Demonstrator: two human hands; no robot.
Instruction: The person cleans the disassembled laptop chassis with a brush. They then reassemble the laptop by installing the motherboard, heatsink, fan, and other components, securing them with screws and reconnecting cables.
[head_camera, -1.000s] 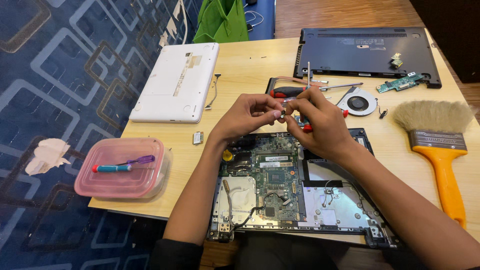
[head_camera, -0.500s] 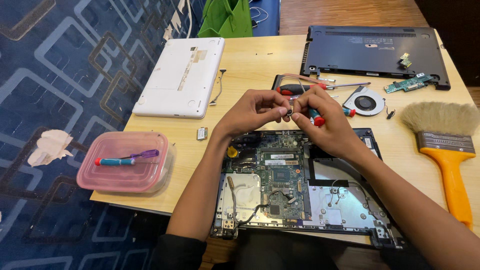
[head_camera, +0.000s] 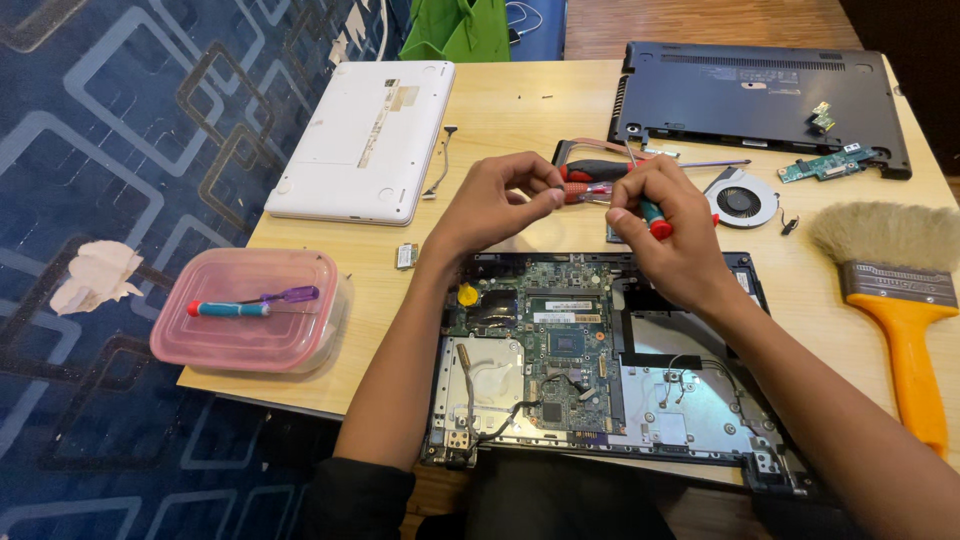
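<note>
Both hands are up over the far edge of the opened laptop (head_camera: 600, 370), working on a small screwdriver with a red end (head_camera: 655, 222). The right hand (head_camera: 670, 225) has it wrapped in curled fingers, red butt poking out near the thumb. The left hand (head_camera: 495, 200) has thumb and forefinger pressed together at the tip end, pinching something tiny — probably a bit or a screw, but it's too small to tell from this view.

My take on doing this bit well: keep the pinch right over the table, not over the bare motherboard (head_camera: 560, 340), so anything dropped doesn't vanish among the components. Hold the driver steady with the right and let the left do the fine lining up.

Around it: more red-and-black handled tools (head_camera: 595, 170) lie just beyond the hands, with a loose cooling fan (head_camera: 742, 200) to the right and a small green circuit board (head_camera: 825, 165) past that. The dark bottom cover (head_camera: 740, 95) sits at the far side, a white laptop (head_camera: 365, 135) far left. A pink plastic tub (head_camera: 250, 310) holding two screwdrivers is near left, and a big orange-handled brush (head_camera: 895, 290) is off to the right — handy for dust.
</note>
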